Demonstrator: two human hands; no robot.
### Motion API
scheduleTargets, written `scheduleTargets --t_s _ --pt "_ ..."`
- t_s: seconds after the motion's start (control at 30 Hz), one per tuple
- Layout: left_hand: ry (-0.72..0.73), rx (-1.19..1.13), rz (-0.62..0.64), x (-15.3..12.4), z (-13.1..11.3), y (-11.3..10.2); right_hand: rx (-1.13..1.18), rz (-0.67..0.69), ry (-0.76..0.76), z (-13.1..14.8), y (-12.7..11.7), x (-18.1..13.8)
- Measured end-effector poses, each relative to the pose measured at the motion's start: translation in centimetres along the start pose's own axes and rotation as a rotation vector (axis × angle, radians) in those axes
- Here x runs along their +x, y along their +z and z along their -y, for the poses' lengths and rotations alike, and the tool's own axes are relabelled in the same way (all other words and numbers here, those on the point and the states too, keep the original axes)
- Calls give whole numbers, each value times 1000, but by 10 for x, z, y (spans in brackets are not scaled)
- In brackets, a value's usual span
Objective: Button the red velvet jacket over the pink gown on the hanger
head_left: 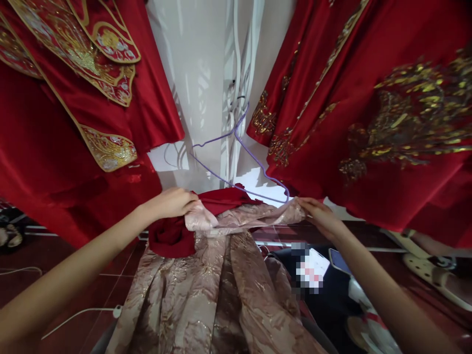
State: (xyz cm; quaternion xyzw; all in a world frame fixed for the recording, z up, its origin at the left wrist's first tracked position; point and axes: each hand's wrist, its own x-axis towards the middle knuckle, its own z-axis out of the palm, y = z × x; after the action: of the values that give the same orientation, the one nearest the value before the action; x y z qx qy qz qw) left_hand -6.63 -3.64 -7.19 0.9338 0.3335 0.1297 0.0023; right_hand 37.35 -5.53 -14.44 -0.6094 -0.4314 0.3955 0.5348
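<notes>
A pale pink brocade skirt (pixel 217 290) with a dark red lining (pixel 173 236) hangs down in front of me. My left hand (pixel 173 201) is closed on the left end of its waistband, where pink and red cloth meet. My right hand (pixel 319 211) pinches the right end of the waistband. A thin purple wire hanger (pixel 243 147) hangs just above and behind the waistband, on a white wall fitting. The skirt's top edge is stretched between my two hands, just under the hanger's lower bar.
Red robes with gold embroidery hang at the left (pixel 73 98) and the right (pixel 387 123). A white wall (pixel 199 73) stands between them. Below is dark red tiled floor (pixel 73 275) with a white cable (pixel 84 312). A white slipper (pixel 435 275) lies at the right.
</notes>
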Motion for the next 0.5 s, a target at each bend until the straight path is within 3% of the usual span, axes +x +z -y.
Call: scheduleTargets --t_s 0.1,0.17,0.27,0.4,0.5 --pt "186 72 -218 36 -30 7 43 -28 -86 1 11 -10" --pt "260 160 -296 60 -43 18 71 -45 -157 5 20 -12" --pt "323 275 -204 88 -53 45 92 -67 -252 12 33 -12" --pt "146 432 -131 103 -58 78 133 -133 -315 16 42 -10" --pt "81 490 -117 104 -63 84 207 -151 -312 17 46 -11"
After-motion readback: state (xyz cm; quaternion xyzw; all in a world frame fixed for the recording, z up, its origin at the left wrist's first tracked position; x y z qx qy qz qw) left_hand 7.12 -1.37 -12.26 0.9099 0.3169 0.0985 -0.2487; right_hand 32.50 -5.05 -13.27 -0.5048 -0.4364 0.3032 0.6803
